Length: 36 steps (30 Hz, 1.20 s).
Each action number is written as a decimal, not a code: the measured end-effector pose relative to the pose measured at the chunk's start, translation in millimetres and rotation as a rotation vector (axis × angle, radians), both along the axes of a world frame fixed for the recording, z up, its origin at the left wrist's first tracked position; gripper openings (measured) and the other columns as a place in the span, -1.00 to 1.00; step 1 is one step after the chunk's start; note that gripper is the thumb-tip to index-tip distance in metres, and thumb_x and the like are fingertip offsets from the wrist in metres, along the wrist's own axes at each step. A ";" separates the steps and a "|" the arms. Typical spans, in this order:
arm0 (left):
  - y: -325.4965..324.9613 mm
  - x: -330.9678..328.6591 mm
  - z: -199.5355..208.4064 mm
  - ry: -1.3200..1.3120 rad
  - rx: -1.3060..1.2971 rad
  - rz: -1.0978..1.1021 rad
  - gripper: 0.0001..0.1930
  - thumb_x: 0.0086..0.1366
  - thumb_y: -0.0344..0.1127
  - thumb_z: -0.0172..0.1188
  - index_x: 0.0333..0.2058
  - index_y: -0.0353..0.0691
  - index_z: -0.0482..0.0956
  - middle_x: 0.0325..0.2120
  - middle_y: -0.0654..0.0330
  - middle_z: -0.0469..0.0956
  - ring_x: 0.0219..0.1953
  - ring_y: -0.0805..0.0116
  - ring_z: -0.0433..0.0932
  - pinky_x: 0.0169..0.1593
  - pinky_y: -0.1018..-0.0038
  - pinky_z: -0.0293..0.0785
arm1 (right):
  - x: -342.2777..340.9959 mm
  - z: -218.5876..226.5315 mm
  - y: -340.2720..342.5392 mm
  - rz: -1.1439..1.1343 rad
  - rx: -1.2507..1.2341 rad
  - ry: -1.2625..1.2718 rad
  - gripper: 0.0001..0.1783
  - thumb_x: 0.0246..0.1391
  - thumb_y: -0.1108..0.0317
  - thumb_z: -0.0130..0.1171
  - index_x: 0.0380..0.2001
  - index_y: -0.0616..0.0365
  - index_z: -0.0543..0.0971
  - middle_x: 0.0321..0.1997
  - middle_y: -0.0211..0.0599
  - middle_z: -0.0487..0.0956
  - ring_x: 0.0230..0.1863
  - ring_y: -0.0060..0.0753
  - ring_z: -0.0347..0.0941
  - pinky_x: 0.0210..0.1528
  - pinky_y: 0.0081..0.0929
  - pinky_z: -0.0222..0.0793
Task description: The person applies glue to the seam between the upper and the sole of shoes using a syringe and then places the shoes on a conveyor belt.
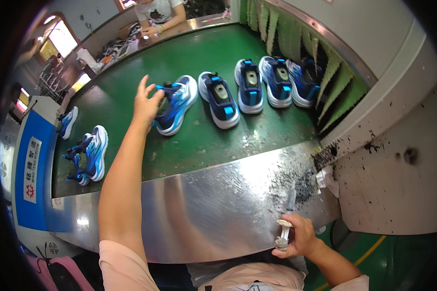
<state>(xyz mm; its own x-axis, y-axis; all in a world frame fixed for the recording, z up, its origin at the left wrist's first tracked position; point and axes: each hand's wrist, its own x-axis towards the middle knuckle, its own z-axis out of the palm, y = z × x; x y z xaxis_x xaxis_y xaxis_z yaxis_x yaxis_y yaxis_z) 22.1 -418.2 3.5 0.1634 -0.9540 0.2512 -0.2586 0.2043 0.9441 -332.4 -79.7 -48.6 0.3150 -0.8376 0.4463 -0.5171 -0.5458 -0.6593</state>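
Observation:
My left hand [147, 104] reaches over the green conveyor belt, fingers stretched upward and apart. Its thumb is against or very near the collar of a blue sneaker [180, 104] with a white sole, which lies tilted on its side. In my right hand [301, 235], above the metal ledge's front edge, is a syringe [290, 206] with a clear barrel and whitish plunger end, its tip pointing away from me. To the right of the tilted shoe stands another blue sneaker [219, 99], upright, its heel toward me.
Several more sneakers [250, 87] line up toward the green strip curtain [289, 34]. A sneaker pair [94, 153] sits at the belt's left. Dark specks and a crumpled white tissue [327, 181] lie on the metal ledge [204, 213]. Another person [160, 17] works across the belt.

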 end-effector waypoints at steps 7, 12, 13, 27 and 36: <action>93.5 166.0 -10.2 -1.069 -0.494 0.688 -0.52 0.06 -0.34 0.30 -0.01 -0.25 0.46 -0.07 0.03 0.46 0.01 0.02 0.41 0.09 0.23 0.29 | 1.1 -7.7 5.1 -0.038 -0.034 0.017 -0.04 -0.39 -0.18 0.47 -0.05 0.29 0.34 -0.44 -0.17 0.45 -0.60 -0.23 0.41 -0.55 -0.40 0.35; 156.4 317.5 -49.6 0.299 0.167 0.552 -0.43 -0.04 -0.39 0.42 0.00 -0.30 0.45 -0.10 0.12 0.52 -0.06 0.19 0.48 0.07 0.32 0.37 | 0.7 0.7 7.5 -0.060 -0.075 0.076 -0.05 -0.36 -0.21 0.44 -0.05 0.30 0.34 -0.37 -0.13 0.49 -0.53 -0.18 0.47 -0.49 -0.40 0.41; 154.4 328.0 -70.8 0.183 0.109 0.610 -0.43 -0.06 -0.40 0.44 -0.02 -0.32 0.47 -0.09 0.12 0.52 -0.06 0.22 0.49 0.06 0.35 0.37 | -0.5 -0.8 7.4 -0.058 -0.071 0.068 -0.05 -0.36 -0.20 0.44 -0.05 0.30 0.34 -0.37 -0.12 0.49 -0.53 -0.18 0.47 -0.49 -0.40 0.41; 297.2 126.1 -14.8 -0.162 0.061 0.324 -0.52 -0.16 -0.50 0.41 -0.22 -0.27 0.40 -0.31 0.22 0.48 -0.27 0.40 0.46 -0.11 0.42 0.42 | 9.9 -2.2 6.0 -0.055 -0.083 -0.018 -0.10 -0.28 -0.12 0.41 0.01 0.28 0.34 -0.25 -0.04 0.52 -0.39 -0.09 0.52 -0.33 -0.35 0.46; 388.0 5.8 29.3 -0.799 -0.017 -0.300 -0.38 -0.16 -0.36 0.45 -0.06 -0.28 0.42 0.01 -0.03 0.35 -0.01 0.01 0.42 0.11 0.26 0.32 | 4.0 31.2 20.6 -0.129 0.383 -0.023 -0.15 -0.13 -0.04 0.34 0.16 0.10 0.23 -0.32 -0.10 0.52 -0.35 -0.12 0.50 -0.29 -0.31 0.41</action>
